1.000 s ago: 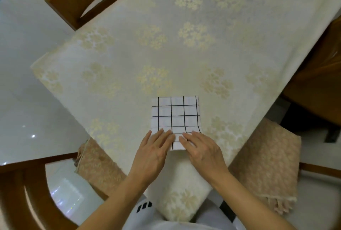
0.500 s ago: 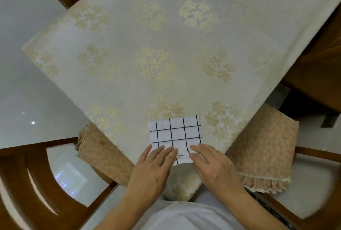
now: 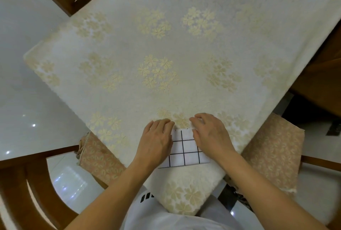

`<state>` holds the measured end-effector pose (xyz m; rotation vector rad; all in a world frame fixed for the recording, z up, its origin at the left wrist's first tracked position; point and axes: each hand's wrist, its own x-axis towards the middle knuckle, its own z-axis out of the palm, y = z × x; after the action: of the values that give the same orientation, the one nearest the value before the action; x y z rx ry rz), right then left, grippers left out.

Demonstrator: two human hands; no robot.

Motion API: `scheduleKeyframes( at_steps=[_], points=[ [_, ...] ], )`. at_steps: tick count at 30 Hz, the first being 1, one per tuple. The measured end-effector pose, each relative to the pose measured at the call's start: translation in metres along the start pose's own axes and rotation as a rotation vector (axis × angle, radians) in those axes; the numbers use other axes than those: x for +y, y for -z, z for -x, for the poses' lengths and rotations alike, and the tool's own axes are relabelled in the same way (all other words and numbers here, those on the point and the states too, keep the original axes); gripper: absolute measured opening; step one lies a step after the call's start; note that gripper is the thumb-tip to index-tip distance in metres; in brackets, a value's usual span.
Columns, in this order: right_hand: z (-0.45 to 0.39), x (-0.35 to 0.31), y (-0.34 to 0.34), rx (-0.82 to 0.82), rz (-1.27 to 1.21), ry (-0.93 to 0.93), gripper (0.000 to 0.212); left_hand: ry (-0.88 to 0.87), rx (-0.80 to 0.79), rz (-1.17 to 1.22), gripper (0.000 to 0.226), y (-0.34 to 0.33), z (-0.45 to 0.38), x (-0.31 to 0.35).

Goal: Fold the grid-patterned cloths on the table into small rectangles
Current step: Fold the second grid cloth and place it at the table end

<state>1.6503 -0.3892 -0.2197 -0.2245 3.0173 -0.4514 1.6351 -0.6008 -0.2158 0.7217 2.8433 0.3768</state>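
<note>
**Operator:** Grid-patterned cloth (image 3: 185, 148) sits on the counter (image 3: 129, 49) between my two hands, partly under both palms, close to the near corner. I see it as a compact folded packet with its long side running from one hand to the other. Only one such cloth is in view.

**Inspector:** State of the hands?

**Operator:** Left hand (image 3: 156, 142) lies flat, palm down, fingers together, covering the packet's left end. Right hand (image 3: 209, 135) lies on the right end, fingers slightly curled, tips reaching past the far edge onto the floral covering. Neither grasps anything; both are spread and pressing down.

**Inspector:** Which step is in hand?

**Operator:** My judgement: setting the crease on a fold already laid over. The layers look flat and the near edge looks straight, though the far edge is mostly hidden by the fingers, so I cannot confirm the corners line up there.

**Inspector:** What does the next move call for?

**Operator:** If the packet counts as small enough, lift both palms straight up so the layers do not drag, then set it beyond the fingertips. If not, one hand pins while the other turns an end over. The covering looks smooth; sliding is the risk.
</note>
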Motion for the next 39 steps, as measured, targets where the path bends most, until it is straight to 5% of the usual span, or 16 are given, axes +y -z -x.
scheduleKeyframes(
  at_steps=[6,16,39],
  points=[
    [0.028,-0.016,-0.016,0.034,0.001,0.035,0.039,-0.029,0.009,0.032,0.051,-0.010,0.022,0.012],
    [0.044,-0.014,-0.054,-0.185,0.108,0.019,0.069,0.038,-0.118,-0.064,0.065,-0.055,0.037,0.019],
    [0.047,0.006,-0.054,-0.158,0.121,0.049,0.089,0.175,-0.076,-0.110,0.075,-0.060,0.051,0.002]
  ],
)
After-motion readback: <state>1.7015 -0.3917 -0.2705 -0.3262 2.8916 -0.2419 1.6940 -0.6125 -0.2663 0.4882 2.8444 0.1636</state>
